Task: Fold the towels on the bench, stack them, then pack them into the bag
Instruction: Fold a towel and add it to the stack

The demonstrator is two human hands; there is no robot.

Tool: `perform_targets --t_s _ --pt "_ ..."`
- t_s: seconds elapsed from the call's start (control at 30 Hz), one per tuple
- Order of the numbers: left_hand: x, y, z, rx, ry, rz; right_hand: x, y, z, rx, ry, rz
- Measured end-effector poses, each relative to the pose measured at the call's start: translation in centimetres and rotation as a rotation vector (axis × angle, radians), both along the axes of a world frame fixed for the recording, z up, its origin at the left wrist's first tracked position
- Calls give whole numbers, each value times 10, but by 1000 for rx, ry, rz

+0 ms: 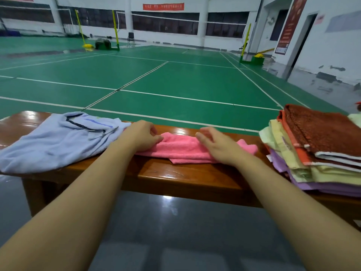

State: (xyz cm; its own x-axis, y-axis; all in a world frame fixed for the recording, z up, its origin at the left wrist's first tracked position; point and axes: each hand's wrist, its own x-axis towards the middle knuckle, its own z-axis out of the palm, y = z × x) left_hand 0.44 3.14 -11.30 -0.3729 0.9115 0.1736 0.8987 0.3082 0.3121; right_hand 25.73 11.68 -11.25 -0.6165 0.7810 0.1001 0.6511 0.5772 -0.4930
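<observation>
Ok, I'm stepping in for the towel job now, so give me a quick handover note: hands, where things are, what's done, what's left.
Left hand: pinches the left end of the pink towel.
Right hand: open, resting on the same towel.
Pink towel lies part-folded mid-bench.
Stack of folded towels sits at the bench's right end.
Light blue bag lies flat at the left end.
Left: finish the pink fold, add it to the stack, pack everything into the bag.

Even indoor light, bench (175, 173) glare, edges perhaps warped
</observation>
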Motion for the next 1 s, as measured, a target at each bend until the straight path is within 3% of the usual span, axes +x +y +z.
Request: perform_targets --t_s 0.2,0.33,0.47,0.6,0.73,0.8,0.9,1.0 --pt "-42 -28 5 -98 240 250 8 8 -16 234 -95 -45" --pt "-69 -52 2 -71 307 266 25 9 -12 103 -43 -159" --pt "-87 -67 -1 -60 360 236 32 12 -11 97 18 -254" --pt "-93 -68 7 -35 298 89 40 14 4 53 162 -254" --pt "-106 -57 17 164 -7 50 48 17 31 31 365 -212" --pt "-115 -50 27 192 -65 60 46 23 49 14 292 -178" --pt "-125 -43 50 141 8 53 49 32 82 -89 -1 -155" --pt "-131 -41 74 148 41 63 57 38 106 -298 4 -151"
